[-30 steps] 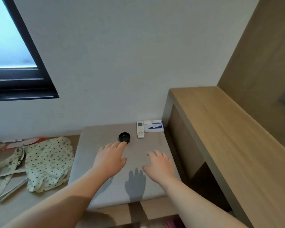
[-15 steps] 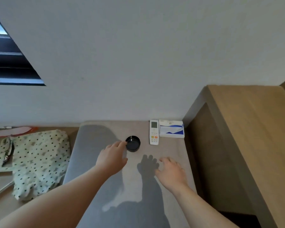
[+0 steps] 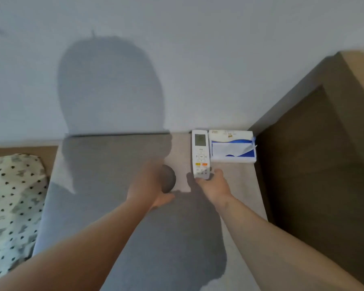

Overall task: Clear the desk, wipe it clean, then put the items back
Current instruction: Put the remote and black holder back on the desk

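Both hands moved up-frame across grey table (image 3: pixel 240 198). Right hand (image 3: pixel 214 186) fingers now pinch white remote control (image 3: pixel 200 152) near end. Left hand (image 3: pixel 145 185), blurred, covers small black round dish (image 3: pixel 170 180), grip unclear. Clearing begins.

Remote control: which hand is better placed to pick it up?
Right. The right hand has its fingers and thumb round the near end of the remote control. The left hand is off to the side, at the round black dish.
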Motion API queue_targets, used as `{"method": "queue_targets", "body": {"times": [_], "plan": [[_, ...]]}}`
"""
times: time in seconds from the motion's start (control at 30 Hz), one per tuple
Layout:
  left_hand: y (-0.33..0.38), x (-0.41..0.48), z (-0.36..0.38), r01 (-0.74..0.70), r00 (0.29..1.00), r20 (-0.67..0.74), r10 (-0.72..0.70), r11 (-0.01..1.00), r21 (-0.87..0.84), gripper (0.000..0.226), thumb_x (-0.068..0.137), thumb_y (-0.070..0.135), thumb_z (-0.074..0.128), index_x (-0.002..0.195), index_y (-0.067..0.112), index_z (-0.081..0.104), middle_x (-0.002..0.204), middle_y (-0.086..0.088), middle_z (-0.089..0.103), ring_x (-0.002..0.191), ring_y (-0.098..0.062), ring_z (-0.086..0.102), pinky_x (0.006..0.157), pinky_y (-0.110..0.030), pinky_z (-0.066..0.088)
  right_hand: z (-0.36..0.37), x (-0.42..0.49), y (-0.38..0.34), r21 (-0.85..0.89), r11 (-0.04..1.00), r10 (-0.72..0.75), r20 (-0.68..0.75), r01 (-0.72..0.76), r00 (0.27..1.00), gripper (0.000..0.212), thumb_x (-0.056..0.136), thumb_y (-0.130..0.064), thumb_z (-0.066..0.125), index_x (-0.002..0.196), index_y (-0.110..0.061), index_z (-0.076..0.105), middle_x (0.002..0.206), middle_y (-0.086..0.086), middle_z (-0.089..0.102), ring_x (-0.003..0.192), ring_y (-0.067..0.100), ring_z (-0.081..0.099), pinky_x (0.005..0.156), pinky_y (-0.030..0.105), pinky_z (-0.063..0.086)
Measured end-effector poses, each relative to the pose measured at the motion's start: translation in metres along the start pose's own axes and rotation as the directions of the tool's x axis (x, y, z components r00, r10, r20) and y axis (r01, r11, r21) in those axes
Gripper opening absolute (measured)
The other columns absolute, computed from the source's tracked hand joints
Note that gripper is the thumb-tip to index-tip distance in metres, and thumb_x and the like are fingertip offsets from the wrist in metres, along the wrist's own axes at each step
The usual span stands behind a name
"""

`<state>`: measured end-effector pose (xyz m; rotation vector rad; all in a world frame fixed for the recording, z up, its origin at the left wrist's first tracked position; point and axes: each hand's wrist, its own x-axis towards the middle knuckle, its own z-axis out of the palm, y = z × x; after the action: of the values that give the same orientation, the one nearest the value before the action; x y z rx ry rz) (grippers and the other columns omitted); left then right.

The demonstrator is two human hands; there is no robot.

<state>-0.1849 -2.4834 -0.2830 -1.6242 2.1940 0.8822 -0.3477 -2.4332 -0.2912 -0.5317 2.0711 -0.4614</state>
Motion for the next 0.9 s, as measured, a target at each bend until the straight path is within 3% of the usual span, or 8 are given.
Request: {"method": "queue_targets", "body": {"times": [0.07,0.2,0.4,0.5,0.63,0.8,0.9], "plan": [[-0.002,0.011,0.009,0.018,1.0,0.011,-0.017,0.999,-0.035,0.105,0.07,0.05,0.075,0.146,0.023,0.009,0.148,-0.007,0.011,0.133,-0.035,0.026,0.104,-0.045,0.034,0.009,0.021,-0.004,0.068,0.996,0.066,-0.031,-0.063,0.997,0.074,0.076,-0.045,0.072,0.133,-0.015,0.035,0.131,0.01,0.049,0.116,0.03,0.052,0.1,0.04,0.043],[-0.003,0.025,0.025,0.059,0.998,0.007,-0.058,0.996,-0.073,0.107,0.069,0.048,0.076,0.147,0.024,0.007,0.147,-0.006,0.013,0.133,-0.033,0.025,0.103,-0.044,0.035,0.019,0.042,-0.011,-0.191,0.974,0.1,-0.105,-0.118,0.989,0.088,0.073,-0.057,0.07,0.136,-0.013,0.028,0.134,0.014,0.033,0.123,0.032,0.039,0.097,0.042,0.039],[-0.008,0.032,0.039,0.061,0.995,-0.084,-0.061,0.998,0.003,0.094,0.075,0.043,0.071,0.145,0.02,0.013,0.144,-0.01,0.021,0.13,-0.034,0.028,0.1,-0.043,0.036,0.02,0.044,-0.007,-0.266,0.961,0.03,-0.161,-0.073,0.986,0.066,0.084,-0.04,0.064,0.132,-0.011,0.029,0.132,0.013,0.035,0.118,0.032,0.044,0.092,0.044,0.04],[-0.004,0.025,0.03,0.071,0.993,-0.09,-0.078,0.994,-0.077,0.093,0.075,0.037,0.073,0.145,0.018,0.015,0.143,-0.012,0.024,0.13,-0.036,0.028,0.1,-0.044,0.036,0.017,0.032,-0.002,-0.155,0.986,0.036,-0.132,-0.057,0.991,0.059,0.083,-0.039,0.063,0.126,-0.011,0.032,0.128,0.011,0.045,0.113,0.031,0.051,0.096,0.047,0.042],[0.011,0.0,-0.003,0.037,0.986,-0.153,-0.059,0.989,-0.146,0.097,0.074,0.032,0.075,0.146,0.013,0.013,0.142,-0.014,0.025,0.129,-0.037,0.029,0.103,-0.044,0.032,0.003,-0.005,-0.002,0.053,0.999,-0.006,-0.062,0.009,0.998,0.046,0.084,-0.035,0.063,0.106,-0.018,0.028,0.12,0.008,0.053,0.103,0.028,0.057,0.091,0.048,0.049],[0.046,-0.056,-0.069,-0.09,0.962,-0.272,0.031,0.974,-0.209,0.093,0.073,0.027,0.077,0.144,0.009,0.019,0.141,-0.015,0.027,0.128,-0.035,0.03,0.104,-0.039,0.027,-0.042,-0.078,-0.021,0.196,0.966,-0.151,-0.116,0.171,0.982,0.042,0.082,-0.027,0.064,0.109,-0.017,0.034,0.119,0.003,0.056,0.103,0.024,0.058,0.089,0.05,0.05],[0.073,-0.099,-0.108,-0.188,0.943,-0.311,0.116,0.959,-0.213,0.092,0.066,0.025,0.08,0.14,0.017,0.026,0.134,-0.01,0.034,0.122,-0.033,0.036,0.099,-0.039,0.035,-0.084,-0.133,-0.034,0.203,0.935,-0.256,-0.175,0.289,0.951,0.037,0.086,-0.025,0.062,0.111,-0.018,0.036,0.114,-0.009,0.053,0.101,0.018,0.058,0.087,0.048,0.051]]}}
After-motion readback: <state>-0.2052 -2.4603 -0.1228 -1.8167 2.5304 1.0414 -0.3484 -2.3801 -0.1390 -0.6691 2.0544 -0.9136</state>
